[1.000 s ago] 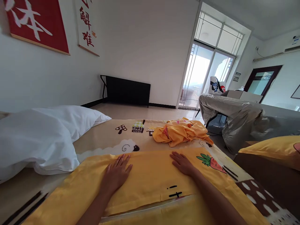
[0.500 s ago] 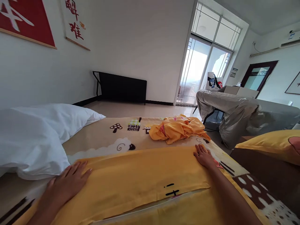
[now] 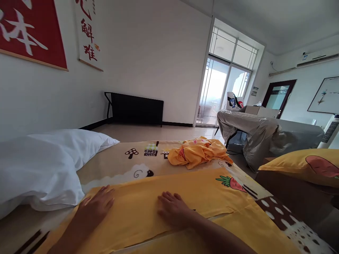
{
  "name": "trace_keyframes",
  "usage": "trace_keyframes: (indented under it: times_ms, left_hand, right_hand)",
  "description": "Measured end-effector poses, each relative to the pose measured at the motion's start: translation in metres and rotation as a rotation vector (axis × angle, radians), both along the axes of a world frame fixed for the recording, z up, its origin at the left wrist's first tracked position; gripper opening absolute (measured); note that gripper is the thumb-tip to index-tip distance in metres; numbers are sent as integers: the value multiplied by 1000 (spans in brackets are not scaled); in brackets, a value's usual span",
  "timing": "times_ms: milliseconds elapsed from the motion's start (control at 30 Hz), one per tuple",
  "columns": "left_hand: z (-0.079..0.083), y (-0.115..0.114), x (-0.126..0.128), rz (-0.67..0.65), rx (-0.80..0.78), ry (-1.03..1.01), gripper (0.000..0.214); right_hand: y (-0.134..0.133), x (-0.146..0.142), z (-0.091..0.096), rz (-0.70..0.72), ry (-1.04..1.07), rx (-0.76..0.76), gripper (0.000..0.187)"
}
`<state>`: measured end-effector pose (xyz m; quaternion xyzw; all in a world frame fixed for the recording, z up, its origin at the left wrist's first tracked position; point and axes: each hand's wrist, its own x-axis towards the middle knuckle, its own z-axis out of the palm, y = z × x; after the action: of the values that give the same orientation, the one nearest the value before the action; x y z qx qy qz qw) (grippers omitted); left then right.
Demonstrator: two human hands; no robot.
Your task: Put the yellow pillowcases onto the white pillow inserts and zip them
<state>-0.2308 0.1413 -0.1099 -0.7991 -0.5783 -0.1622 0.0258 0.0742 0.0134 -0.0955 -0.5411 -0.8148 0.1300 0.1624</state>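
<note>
A yellow pillowcase [image 3: 137,203] lies spread flat on the bed before me, with an opening running across its near part. A printed carrot shows near its far right corner. My left hand [image 3: 96,204] rests flat on its left side, fingers stretched, close to a white pillow [image 3: 53,165]. Near the middle of the cloth, my right hand [image 3: 173,210] lies palm down with fingers extended, and its forearm covers part of the opening. Farther back is a crumpled orange-yellow cloth [image 3: 200,151], touched by neither hand.
Beneath everything is a patterned bed cover [image 3: 106,165] with sheep and mushrooms. A yellow pillow [image 3: 296,162] with a carrot print sits on a brown surface to the right. Behind it stands furniture wrapped in plastic [image 3: 254,130]. A black folded panel [image 3: 136,107] leans against the far wall.
My right hand has moved left from the pillowcase's far right edge to its middle, uncovering the carrot print. My left hand stays on the left side. The view has tilted up slightly.
</note>
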Motion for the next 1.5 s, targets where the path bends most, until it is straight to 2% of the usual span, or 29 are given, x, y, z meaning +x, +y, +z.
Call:
trace_keyframes:
  times_ms: [67, 133, 267, 367, 467, 533, 600, 667, 767, 800, 867, 967, 1000, 1033, 1100, 1167, 1233, 1333, 1500]
  left_hand:
    - [5, -11, 15, -82, -109, 92, 52]
    - [7, -19, 25, -134, -199, 148, 54]
    - [4, -22, 26, -123, -237, 152, 56]
    - [1, -20, 23, -130, -241, 137, 58]
    - [1, -21, 22, -134, -256, 118, 59]
    - [2, -21, 20, -124, -257, 98, 60]
    - [5, -22, 20, -117, -260, 83, 60]
    - [10, -23, 23, -105, -275, 93, 59]
    - [22, -36, 43, -131, -238, 147, 56]
    - [25, -43, 54, -170, -207, 166, 55]
    - [28, -61, 79, -285, -144, 180, 54]
    - [20, -86, 112, -416, -119, 165, 54]
    - [16, -91, 118, -439, -124, 166, 54]
    - [11, -95, 122, -457, -131, 172, 54]
    - [4, -97, 123, -496, -140, 193, 53]
    - [2, -96, 119, -487, -156, 193, 51]
    - [5, -95, 116, -436, -190, 168, 52]
    - [10, -96, 116, -381, -247, 124, 58]
    - [14, -98, 118, -386, -278, 83, 58]
  right_hand:
    - [-1, 2, 1, 16, -10, 36, 51]
    - [-1, 22, 0, -36, -48, 43, 51]
    - [-12, 99, -8, -304, -135, -26, 54]
    - [-36, 170, -17, -553, -221, -84, 58]
    - [-67, 230, -21, -734, -394, -64, 57]
    - [-83, 255, -19, -795, -484, -50, 56]
    - [-92, 265, -10, -839, -531, -64, 55]
    - [-90, 258, 1, -867, -547, -65, 53]
    - [-72, 215, 15, -805, -514, -12, 50]
    - [-62, 192, 18, -749, -486, 1, 50]
    - [-42, 138, 18, -528, -316, 2, 50]
    - [-14, 52, 9, -307, -248, -8, 49]
    - [-6, 27, 4, -186, -184, -6, 50]
    - [0, 7, -1, -111, -126, 21, 49]
    - [9, -17, -8, -52, -48, 88, 47]
    - [16, -19, -12, -62, -37, 116, 47]
    - [22, -2, -12, -90, -61, 93, 48]
    - [30, 40, -8, -150, -87, 35, 50]
    - [27, 113, -6, -183, -85, -4, 51]
